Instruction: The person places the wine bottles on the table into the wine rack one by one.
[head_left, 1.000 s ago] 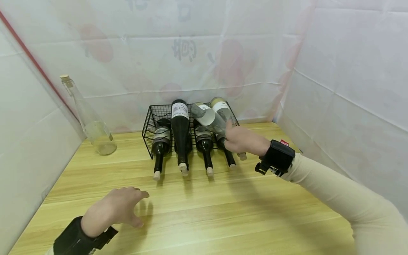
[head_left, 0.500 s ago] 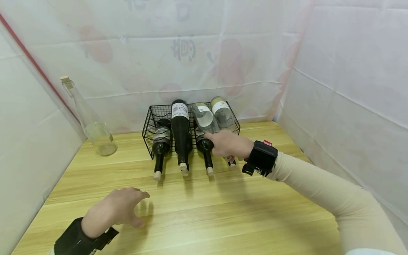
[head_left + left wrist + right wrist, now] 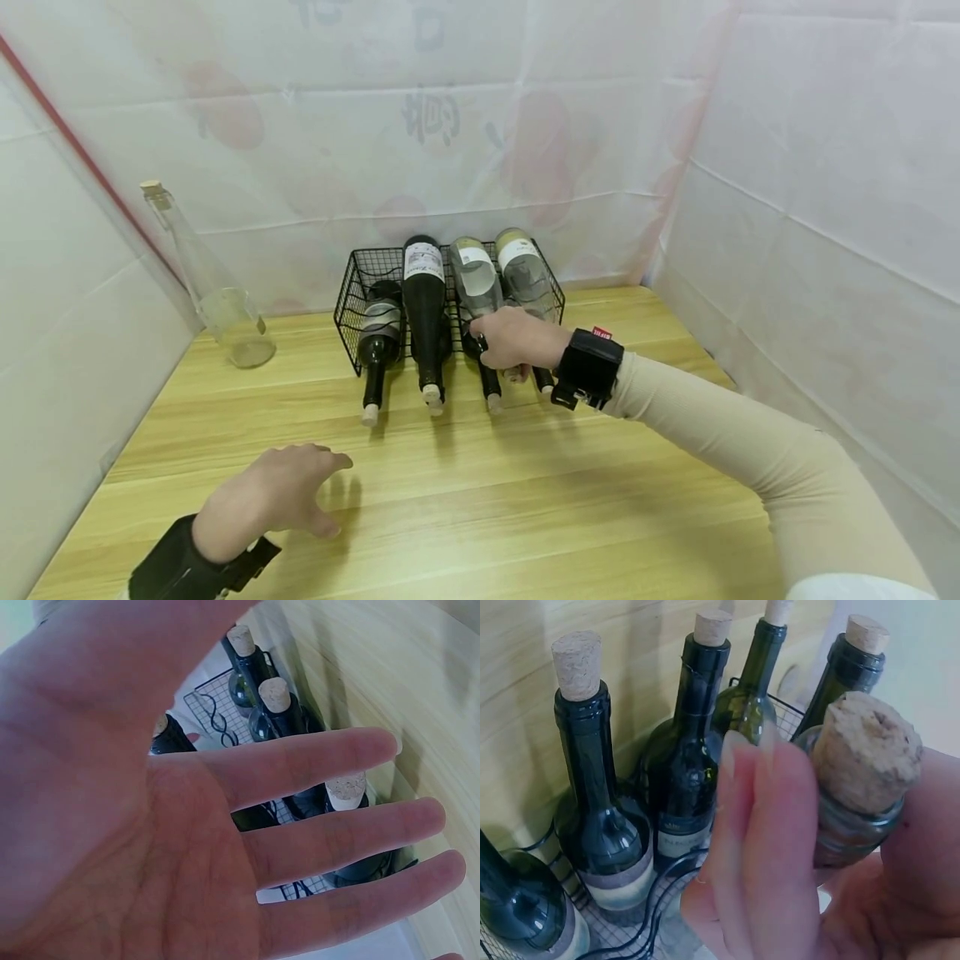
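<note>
My right hand holds a corked clear glass bottle by the neck. In the right wrist view its cork stands up between my fingers and thumb. The bottle lies tilted over the top of a black wire rack, base toward the back wall, beside another clear bottle. Dark green bottles lie below in the rack with corks facing me, and one dark bottle with a white label lies above. Near the table's front left, my left hand is held with fingers spread, touching no bottle.
A corked clear bottle stands upright at the back left of the wooden table. White sheeting hangs behind the rack and along both sides. Several corked necks stick out past the rack's front.
My right hand has moved left with the clear bottle, swinging its neck in from the right. The bottle now lines up alongside the others. My left hand stays where it was.
</note>
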`<state>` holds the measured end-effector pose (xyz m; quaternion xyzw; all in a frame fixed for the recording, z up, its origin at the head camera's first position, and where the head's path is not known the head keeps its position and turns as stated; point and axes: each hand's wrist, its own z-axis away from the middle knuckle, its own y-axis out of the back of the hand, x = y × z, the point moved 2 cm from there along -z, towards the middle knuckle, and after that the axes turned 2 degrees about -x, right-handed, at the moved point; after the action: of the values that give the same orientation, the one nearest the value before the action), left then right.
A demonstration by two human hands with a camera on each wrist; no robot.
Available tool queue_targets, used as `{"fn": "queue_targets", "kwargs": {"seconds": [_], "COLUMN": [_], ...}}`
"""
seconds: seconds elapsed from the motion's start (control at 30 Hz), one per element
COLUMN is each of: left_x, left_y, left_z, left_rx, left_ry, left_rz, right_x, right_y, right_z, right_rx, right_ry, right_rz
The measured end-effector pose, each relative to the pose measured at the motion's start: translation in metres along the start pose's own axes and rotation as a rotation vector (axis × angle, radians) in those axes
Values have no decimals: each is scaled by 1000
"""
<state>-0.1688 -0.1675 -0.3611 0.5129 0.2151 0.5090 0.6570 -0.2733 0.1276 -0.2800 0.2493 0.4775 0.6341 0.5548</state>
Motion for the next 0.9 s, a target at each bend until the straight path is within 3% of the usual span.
{"fn": "queue_targets", "kwargs": {"seconds": [0.57, 0.9], "left_x": [10, 15], "left_y": [-1, 2], "left_z": [-4, -6], "left_rx": [13, 39], "left_ry": [-23, -47], "left_rz": [10, -3], "right_x": [-11, -8], "right_y": [-20, -21], "right_z": [-17, -21], "right_rx": [70, 35], "right_ry": [18, 12], "right_rz": [86, 86]}}
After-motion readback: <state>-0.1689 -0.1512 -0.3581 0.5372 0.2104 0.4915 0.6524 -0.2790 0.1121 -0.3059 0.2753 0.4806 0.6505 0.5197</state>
